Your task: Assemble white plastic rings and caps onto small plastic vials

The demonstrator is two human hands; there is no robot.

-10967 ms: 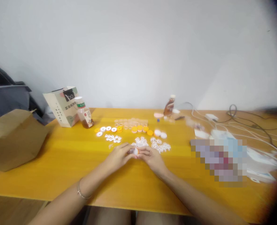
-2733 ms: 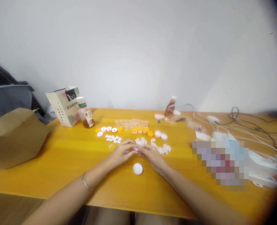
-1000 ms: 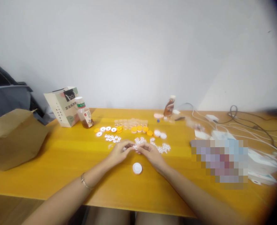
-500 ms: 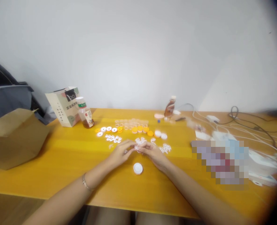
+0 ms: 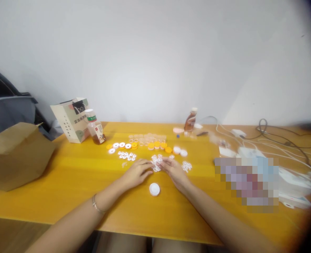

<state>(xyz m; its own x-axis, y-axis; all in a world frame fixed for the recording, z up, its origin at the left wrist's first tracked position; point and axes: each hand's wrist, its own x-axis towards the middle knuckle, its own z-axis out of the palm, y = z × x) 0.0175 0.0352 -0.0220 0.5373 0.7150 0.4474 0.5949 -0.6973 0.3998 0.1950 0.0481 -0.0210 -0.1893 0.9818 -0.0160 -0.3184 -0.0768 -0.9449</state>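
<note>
My left hand (image 5: 138, 172) is at the left edge of a small heap of white plastic pieces (image 5: 156, 165), its thumb apart from its fingers. On the heap's other side, my right hand (image 5: 174, 171) has its fingertips closed on a small white piece, partly hidden and too small to name exactly. A round white cap (image 5: 154, 189) lies on the table in front of both hands. A second cluster of white pieces (image 5: 186, 166) is right of my right hand. Beyond my left hand are rows of small white parts (image 5: 127, 156).
Yellow and white discs (image 5: 128, 146), yellow caps (image 5: 157, 145) and clear rings (image 5: 147, 137) line the wooden table (image 5: 73, 189). Further off are a bottle (image 5: 96, 128), a paper bag (image 5: 71, 121) and a brown bottle (image 5: 190, 120). A brown bag (image 5: 18, 154) stands left; cables (image 5: 266, 131) lie right.
My hands were together, fingertips meeting over the heap. Now they are apart: the left thumb has dropped away from its fingers, and the right hand has shifted slightly right.
</note>
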